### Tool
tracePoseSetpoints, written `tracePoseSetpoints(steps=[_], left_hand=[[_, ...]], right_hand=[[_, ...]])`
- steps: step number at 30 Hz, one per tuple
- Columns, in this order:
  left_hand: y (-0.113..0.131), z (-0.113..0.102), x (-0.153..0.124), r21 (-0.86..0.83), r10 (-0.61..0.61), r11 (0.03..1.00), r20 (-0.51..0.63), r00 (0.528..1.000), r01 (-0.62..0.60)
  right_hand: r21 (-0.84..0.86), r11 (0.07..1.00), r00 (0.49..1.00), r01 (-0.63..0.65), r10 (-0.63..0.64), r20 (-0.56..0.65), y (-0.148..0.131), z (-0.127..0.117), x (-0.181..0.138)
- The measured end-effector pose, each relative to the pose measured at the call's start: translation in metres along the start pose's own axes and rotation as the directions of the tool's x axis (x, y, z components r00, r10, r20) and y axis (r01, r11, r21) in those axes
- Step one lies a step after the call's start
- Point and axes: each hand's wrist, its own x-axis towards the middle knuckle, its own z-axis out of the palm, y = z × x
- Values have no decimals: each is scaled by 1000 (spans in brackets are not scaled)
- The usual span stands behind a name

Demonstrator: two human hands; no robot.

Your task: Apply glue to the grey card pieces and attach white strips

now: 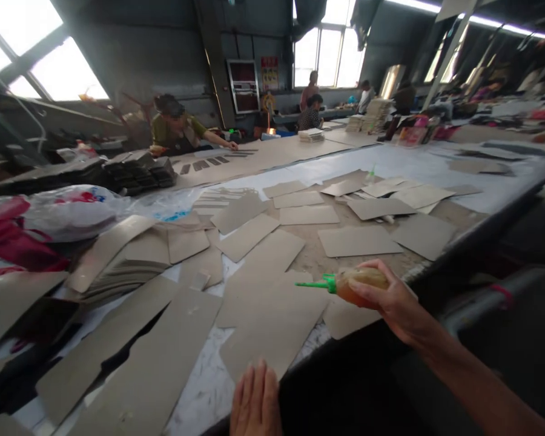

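My right hand (pixel 397 300) is wrapped round a squeeze bottle (pixel 362 286) of amber liquid, probably glue, with a green nozzle. The bottle lies tilted on its side in the air, its nozzle pointing left over a grey-beige cardboard sheet (pixel 272 315). My left hand (pixel 257 399) rests flat at the near edge of that sheet, fingers stretched out and holding nothing. Around them lie loose cardboard pieces, among them a rectangular one (pixel 360 241) beyond the bottle and a long one (pixel 158 357) to the left.
A curved stack of cardboard (pixel 122 260) stands at the left beside a clear plastic bag (pixel 72 209) and a pink bag (pixel 18 236). Dark bundles (pixel 138 172) lie farther back. Across the table a co-worker (pixel 181 130) reaches over strips. The table's near edge runs diagonally right.
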Motion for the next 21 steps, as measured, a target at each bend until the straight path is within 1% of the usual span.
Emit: tracePoseSetpoints(steps=[2,4,6,8,10,13,15,17,21], left_hand=[[3,-8,1,-48,-6,999,18,1000,7],[8,-16,3,-66,-18,998,43,999,21],[14,-23,7,-49,-72,996,73,995,76],[19,-26,10,-34,-160,986,83,984,163],[24,-27,14,-42,-226,973,68,972,229],[27,-28,18,-65,-218,973,36,975,219],[27,-29,21,-69,-221,973,17,975,221],[26,-30,22,-77,-236,969,12,972,236],[27,-31,23,-99,-248,963,21,968,249]], right_hand=[[-135,990,998,37,-29,64,2,8,-11],[-268,960,985,80,-35,166,5,21,-22],[-360,921,965,145,-52,256,8,37,-31],[-413,882,940,229,-90,329,12,53,-37],[-436,839,906,326,-146,396,16,68,-40],[-437,775,850,457,-235,472,21,84,-41],[-436,735,815,520,-274,511,22,90,-41],[-441,702,787,559,-282,548,21,90,-42],[-464,668,761,581,-244,601,12,82,-43]])
